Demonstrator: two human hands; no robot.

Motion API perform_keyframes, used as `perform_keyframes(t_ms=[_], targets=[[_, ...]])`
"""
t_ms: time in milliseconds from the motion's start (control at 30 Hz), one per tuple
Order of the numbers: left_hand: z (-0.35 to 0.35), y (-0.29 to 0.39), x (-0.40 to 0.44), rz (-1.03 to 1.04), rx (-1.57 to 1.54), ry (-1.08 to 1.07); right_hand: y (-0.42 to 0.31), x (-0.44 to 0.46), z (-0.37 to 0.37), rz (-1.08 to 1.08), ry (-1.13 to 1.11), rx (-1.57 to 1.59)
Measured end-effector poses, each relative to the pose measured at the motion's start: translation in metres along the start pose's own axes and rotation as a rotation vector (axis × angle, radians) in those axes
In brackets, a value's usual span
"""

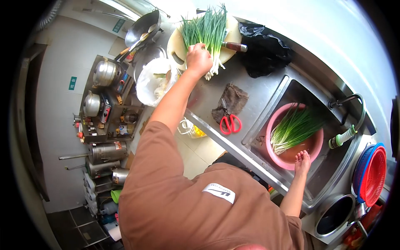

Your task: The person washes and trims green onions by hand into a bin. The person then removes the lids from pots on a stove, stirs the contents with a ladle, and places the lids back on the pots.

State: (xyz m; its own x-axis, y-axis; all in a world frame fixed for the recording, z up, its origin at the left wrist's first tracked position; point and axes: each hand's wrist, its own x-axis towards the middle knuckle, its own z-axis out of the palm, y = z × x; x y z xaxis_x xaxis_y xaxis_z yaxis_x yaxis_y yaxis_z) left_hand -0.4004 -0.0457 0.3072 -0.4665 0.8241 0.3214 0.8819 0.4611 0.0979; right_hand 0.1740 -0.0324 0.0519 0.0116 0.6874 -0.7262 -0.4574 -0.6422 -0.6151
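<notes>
My left hand (pixel 198 59) is closed over the lower stems of a bunch of green onions (pixel 210 27) on a round cutting board (pixel 234 30). Their white root ends point toward me. A knife (pixel 234 46) lies partly under the bunch, its brown handle sticking out to the right. At the near rim of a pink basin (pixel 321 143) in the sink, my right hand (pixel 303 161) has loosely bent fingers and holds nothing visible. More green onions (pixel 293 130) lie in the basin's brownish water.
Red-handled scissors (pixel 230 123) rest on a brown cloth (pixel 235 98) on the steel counter. A black plastic bag (pixel 266 54) lies behind. Left of the board stands a white-lined bin (pixel 146 85). A tap (pixel 343 137) reaches over the sink, beside colored baskets (pixel 373 175).
</notes>
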Motion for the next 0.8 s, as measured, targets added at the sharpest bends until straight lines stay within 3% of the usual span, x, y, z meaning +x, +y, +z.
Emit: perform_keyframes(t_ms=[167, 233, 400, 467, 533, 800], targets=[[0.003, -0.008, -0.002, 0.032, -0.046, 0.04, -0.002, -0.001, -0.002, -0.009, 0.004, 0.01], [-0.006, -0.013, -0.005, 0.048, -0.189, 0.185, -0.004, -0.001, -0.002, -0.01, 0.006, 0.012], [-0.039, -0.009, -0.02, 0.049, -0.493, 0.231, -0.006, 0.0, -0.002, -0.013, 0.007, 0.006], [-0.054, 0.007, -0.029, -0.179, -0.62, -0.09, -0.005, 0.002, 0.0, 0.002, 0.015, -0.014], [-0.048, 0.01, -0.028, 0.02, -0.429, -0.05, -0.001, 0.006, 0.002, 0.006, 0.003, -0.026], [-0.012, -0.001, 0.002, 0.319, 0.109, -0.168, 0.0, 0.001, 0.007, -0.001, -0.045, -0.006]])
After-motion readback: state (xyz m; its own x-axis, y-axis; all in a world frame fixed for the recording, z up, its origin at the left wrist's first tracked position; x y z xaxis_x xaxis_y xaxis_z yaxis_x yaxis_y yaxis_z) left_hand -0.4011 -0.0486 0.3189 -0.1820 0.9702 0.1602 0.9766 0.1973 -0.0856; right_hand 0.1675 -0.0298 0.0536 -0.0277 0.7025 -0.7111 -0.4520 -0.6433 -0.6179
